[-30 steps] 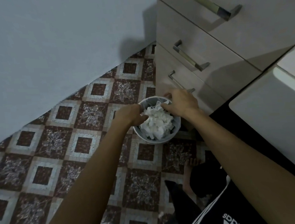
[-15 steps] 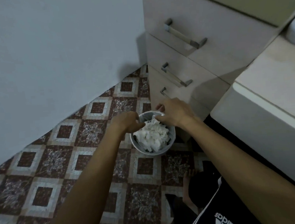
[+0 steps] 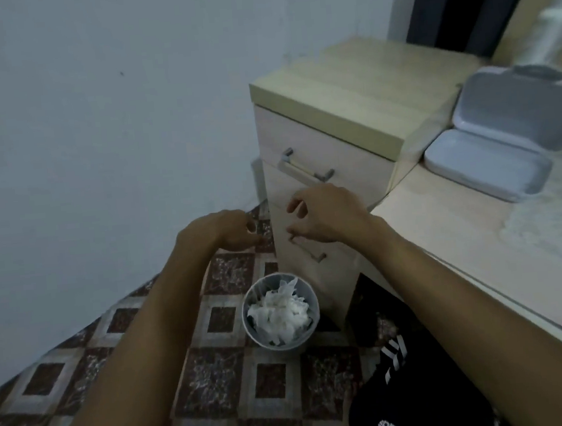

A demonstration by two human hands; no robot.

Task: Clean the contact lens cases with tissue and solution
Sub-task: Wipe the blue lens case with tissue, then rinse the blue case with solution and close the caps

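Left hand point(image 3: 227, 231) and right hand point(image 3: 327, 214) raised in front of drawer unit point(image 3: 322, 161), fingers loosely curled, holding nothing. Small bin point(image 3: 280, 311) on tiled floor point(image 3: 216, 378) below hands, full of crumpled tissue point(image 3: 278, 315). Open white box point(image 3: 504, 135) on desk point(image 3: 444, 232), far right.

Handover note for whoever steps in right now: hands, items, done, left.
Left hand: empty, fingers loosely curled, in the air over the floor.
Right hand: empty, fingers loose, in front of the drawer unit.
Waste bin: on the floor by the drawers, full of crumpled tissue.
Open white box on the desk.
Lens cases and solution: not in view.
Done: used tissue binned.
Left: cannot tell.
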